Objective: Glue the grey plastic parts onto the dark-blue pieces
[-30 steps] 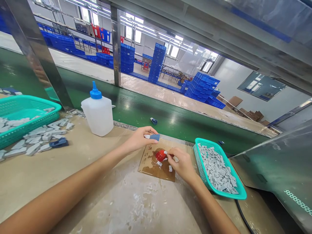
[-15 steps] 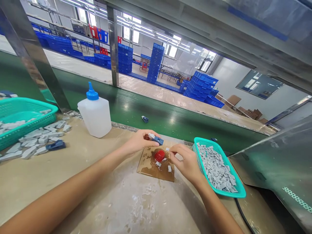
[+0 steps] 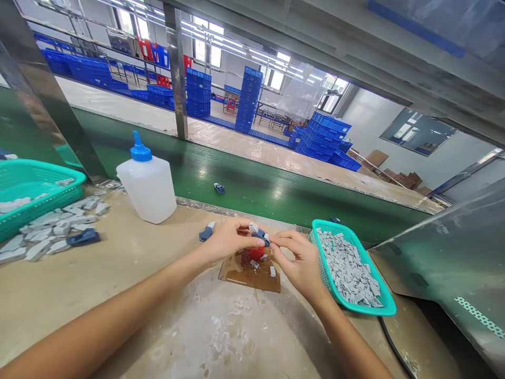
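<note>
Head view. Left hand point(image 3: 229, 239): thumb and fingers pinched together on a blue part point(image 3: 260, 235) with a white end, held just above the red piece. Right hand point(image 3: 298, 258): thumb and forefinger nearly closed on a small white chip point(image 3: 266, 238) at the blue part's right-hand end; chip and part appear to touch, though the fingertips hide the exact contact.

Below the hands: brown board point(image 3: 244, 279), wet on top, lying flat on the table point(image 3: 158, 305). On it, the red piece point(image 3: 256, 253), partly hidden by the left hand, and a few loose white chips point(image 3: 272, 271) near it. Second blue part point(image 3: 206, 232), white-ended, on the table just beside the left wrist.

Containers. Right basket point(image 3: 389, 309): green, perforated, upright, near the right hand; well filled with small grey-white pieces point(image 3: 351, 268). Left basket point(image 3: 74, 190): same green, cut by the frame edge; visible part holds a low layer of pale pieces point(image 3: 18, 204). Pile point(image 3: 59, 229) of similar longer pieces on the table against it, with a third blue part point(image 3: 83, 237) at its right edge. Bottle point(image 3: 148, 192): translucent white, blue nozzle cap point(image 3: 140, 151), upright between pile and left hand; fill level cannot be told.

Beyond the table: green belt point(image 3: 252, 197) bearing a blue-and-white part point(image 3: 219, 188). Farther off, stacked blue crates point(image 3: 248, 100); any marking on them too small to read.
</note>
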`<action>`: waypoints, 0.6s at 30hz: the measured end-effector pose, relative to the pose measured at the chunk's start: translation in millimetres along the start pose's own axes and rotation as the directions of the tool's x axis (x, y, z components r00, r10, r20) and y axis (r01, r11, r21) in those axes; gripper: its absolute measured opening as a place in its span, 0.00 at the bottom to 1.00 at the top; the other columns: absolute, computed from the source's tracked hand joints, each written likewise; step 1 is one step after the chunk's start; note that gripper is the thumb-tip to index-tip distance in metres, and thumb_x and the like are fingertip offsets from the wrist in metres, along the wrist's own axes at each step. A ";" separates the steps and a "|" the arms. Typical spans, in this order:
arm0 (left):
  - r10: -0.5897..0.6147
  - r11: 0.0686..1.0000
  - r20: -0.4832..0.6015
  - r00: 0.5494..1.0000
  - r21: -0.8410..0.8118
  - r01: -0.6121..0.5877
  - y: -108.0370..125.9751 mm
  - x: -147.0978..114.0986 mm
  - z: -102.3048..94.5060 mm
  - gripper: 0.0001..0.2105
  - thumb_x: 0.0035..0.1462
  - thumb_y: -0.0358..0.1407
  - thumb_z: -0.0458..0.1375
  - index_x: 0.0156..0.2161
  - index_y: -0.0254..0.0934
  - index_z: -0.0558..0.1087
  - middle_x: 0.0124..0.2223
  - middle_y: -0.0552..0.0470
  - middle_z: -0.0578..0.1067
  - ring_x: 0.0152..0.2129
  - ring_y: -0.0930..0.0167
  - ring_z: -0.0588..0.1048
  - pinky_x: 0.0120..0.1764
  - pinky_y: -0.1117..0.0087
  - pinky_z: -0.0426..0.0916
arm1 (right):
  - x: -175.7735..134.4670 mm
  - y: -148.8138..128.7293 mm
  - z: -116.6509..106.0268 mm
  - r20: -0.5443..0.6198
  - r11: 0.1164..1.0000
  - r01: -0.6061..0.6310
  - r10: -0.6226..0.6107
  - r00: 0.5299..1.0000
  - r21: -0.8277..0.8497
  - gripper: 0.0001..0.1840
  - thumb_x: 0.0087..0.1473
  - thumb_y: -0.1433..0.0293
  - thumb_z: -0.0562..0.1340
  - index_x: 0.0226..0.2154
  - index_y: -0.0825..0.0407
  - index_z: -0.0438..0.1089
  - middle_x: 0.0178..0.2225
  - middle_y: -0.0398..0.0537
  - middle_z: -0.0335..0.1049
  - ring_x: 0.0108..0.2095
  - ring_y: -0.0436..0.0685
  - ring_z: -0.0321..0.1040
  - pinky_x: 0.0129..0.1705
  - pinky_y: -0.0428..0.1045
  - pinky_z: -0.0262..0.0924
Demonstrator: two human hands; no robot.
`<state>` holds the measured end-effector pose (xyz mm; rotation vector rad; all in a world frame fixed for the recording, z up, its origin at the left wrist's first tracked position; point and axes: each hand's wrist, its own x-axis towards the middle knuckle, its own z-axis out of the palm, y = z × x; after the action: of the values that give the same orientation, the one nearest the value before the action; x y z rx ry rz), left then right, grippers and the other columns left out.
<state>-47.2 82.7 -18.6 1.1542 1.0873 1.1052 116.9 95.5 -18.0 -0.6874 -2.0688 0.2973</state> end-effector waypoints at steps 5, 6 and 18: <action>-0.083 0.936 -0.024 0.996 -0.344 0.070 -5.5 -3.2 13.6 0.14 0.35 0.33 0.64 0.33 0.34 0.71 0.30 0.52 0.73 0.28 0.73 0.71 0.35 0.69 0.65 | -4.1 0.5 4.9 0.019 0.998 0.062 -0.062 0.998 -0.011 0.10 0.49 0.77 0.55 0.33 0.53 0.70 0.32 0.50 0.67 0.33 0.52 0.66 0.35 0.48 0.64; -0.098 0.920 -0.039 0.994 -0.385 0.075 -5.2 -3.7 17.0 0.15 0.38 0.34 0.63 0.36 0.34 0.70 0.32 0.51 0.73 0.29 0.73 0.71 0.36 0.69 0.64 | -4.8 0.3 6.9 0.033 0.998 0.061 -0.061 0.998 -0.011 0.11 0.49 0.77 0.55 0.35 0.53 0.69 0.33 0.50 0.67 0.35 0.52 0.66 0.36 0.48 0.64; 0.301 0.437 -0.164 0.939 0.899 0.017 -23.4 85.1 -43.4 0.22 0.51 0.29 0.45 0.53 0.30 0.57 0.43 0.36 0.71 0.42 0.60 0.68 0.43 0.63 0.59 | -0.7 88.4 -71.8 0.134 0.657 -0.335 0.556 0.821 -0.676 0.18 0.40 0.82 0.53 0.32 0.54 0.72 0.33 0.54 0.71 0.36 0.60 0.68 0.37 0.50 0.60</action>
<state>-77.3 170.5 -51.2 1.9891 1.9929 0.8042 208.2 163.6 -18.5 -1.6943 -2.2949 -0.0302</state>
